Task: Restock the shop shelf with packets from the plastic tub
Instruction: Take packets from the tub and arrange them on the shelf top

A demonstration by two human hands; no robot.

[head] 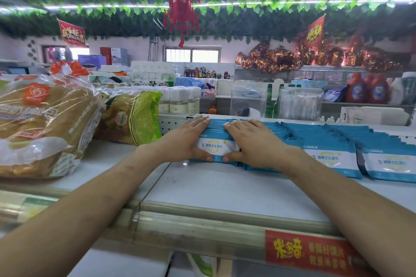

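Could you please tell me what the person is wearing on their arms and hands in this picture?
Nothing is visibly worn: both arms are bare to the frame edge, with no sleeves in view. The left hand and right hand have no gloves, and no ring, watch or bracelet shows. The thumbnails look short and unpainted.

I reach from the bottom corners to mid-frame; my left hand [191, 140] and right hand [255, 141] lie palm-down, fingers straight, thumbs nearly meeting.
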